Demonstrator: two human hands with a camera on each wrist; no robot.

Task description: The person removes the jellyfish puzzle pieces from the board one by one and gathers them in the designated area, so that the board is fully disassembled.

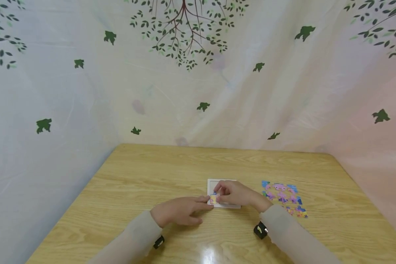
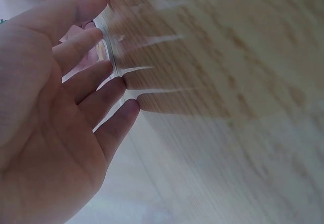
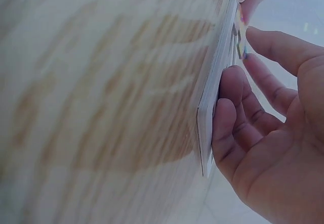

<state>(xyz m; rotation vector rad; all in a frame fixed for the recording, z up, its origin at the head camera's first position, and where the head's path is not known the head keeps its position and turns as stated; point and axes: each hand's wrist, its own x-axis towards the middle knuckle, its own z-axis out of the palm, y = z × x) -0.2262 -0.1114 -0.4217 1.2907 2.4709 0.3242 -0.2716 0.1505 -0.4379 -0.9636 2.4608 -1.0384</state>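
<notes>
A small white puzzle tray point(image 1: 229, 206) with a raised rim lies flat on the wooden table. At its lower left corner is a yellow and pink jigsaw piece point(image 1: 213, 199). My right hand point(image 1: 235, 192) pinches this piece between thumb and index finger, while its other fingers rest on the tray point(image 3: 205, 128), as the right wrist view shows. From the left, my left hand point(image 1: 181, 211) reaches to the tray's edge with fingers extended, its fingertips touching by the piece. In the left wrist view the left palm point(image 2: 55, 128) faces the camera, the fingers spread.
Right of the tray, beside the right forearm, several loose jigsaw pieces point(image 1: 282, 198) in pink, blue and yellow lie laid out in rows, partly hidden by the sleeve. Behind the wooden table point(image 1: 151, 165) hangs a pale curtain point(image 1: 171, 88) with leaf prints.
</notes>
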